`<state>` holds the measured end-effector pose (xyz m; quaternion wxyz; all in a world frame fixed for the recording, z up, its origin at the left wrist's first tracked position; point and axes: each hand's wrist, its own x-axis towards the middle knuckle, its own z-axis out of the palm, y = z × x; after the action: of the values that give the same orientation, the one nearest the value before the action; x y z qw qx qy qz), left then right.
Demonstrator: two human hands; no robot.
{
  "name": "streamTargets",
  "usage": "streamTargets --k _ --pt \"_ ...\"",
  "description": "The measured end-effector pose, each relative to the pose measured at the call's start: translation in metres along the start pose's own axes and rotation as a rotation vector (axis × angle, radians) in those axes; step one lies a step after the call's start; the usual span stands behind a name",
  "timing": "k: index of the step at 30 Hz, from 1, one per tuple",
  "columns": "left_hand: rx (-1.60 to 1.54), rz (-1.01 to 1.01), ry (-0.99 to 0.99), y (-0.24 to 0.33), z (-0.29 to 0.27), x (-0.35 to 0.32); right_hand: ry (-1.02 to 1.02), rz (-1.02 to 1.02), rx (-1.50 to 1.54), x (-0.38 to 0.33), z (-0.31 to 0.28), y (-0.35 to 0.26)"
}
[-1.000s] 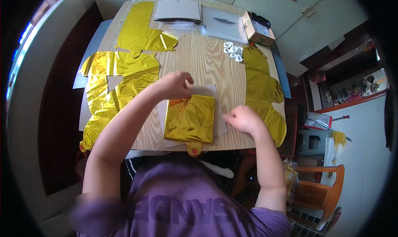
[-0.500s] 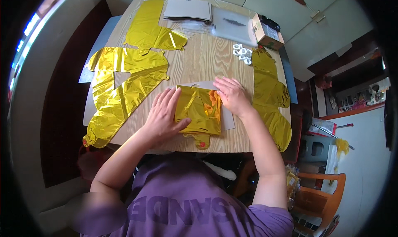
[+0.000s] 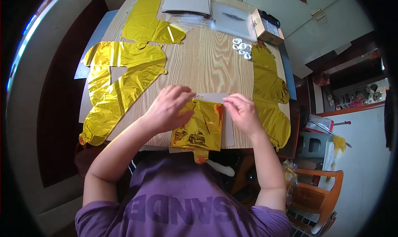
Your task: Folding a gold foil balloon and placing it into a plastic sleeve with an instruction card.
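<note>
Since half a second ago, both hands have drawn in to the folded gold foil balloon's (image 3: 199,127) far edge.
Left hand (image 3: 169,108) fingers curled on its top-left corner, right hand (image 3: 242,112) pinching at the top-right; balloon overhangs the counter's (image 3: 207,63) near edge, bare wood beyond.

you've got one view | head cam, fisheye | looks straight down over your chest | close on the table (image 3: 207,67) | edges bend at rim

Home rm: wooden table (image 3: 207,63), wooden chair (image 3: 317,191), cupboard doors (image 3: 315,21).
</note>
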<state>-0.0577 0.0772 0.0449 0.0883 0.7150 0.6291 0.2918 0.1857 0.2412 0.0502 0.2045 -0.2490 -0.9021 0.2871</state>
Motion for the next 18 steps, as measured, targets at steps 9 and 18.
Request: streamTargets --k 9,18 --pt "0.147 0.018 -0.104 0.001 0.034 -0.013 -0.110 -0.071 -0.179 0.014 0.014 0.005" --pt "0.017 0.106 -0.219 0.001 0.011 -0.020 -0.148 0.214 0.193 0.014 0.007 0.029"
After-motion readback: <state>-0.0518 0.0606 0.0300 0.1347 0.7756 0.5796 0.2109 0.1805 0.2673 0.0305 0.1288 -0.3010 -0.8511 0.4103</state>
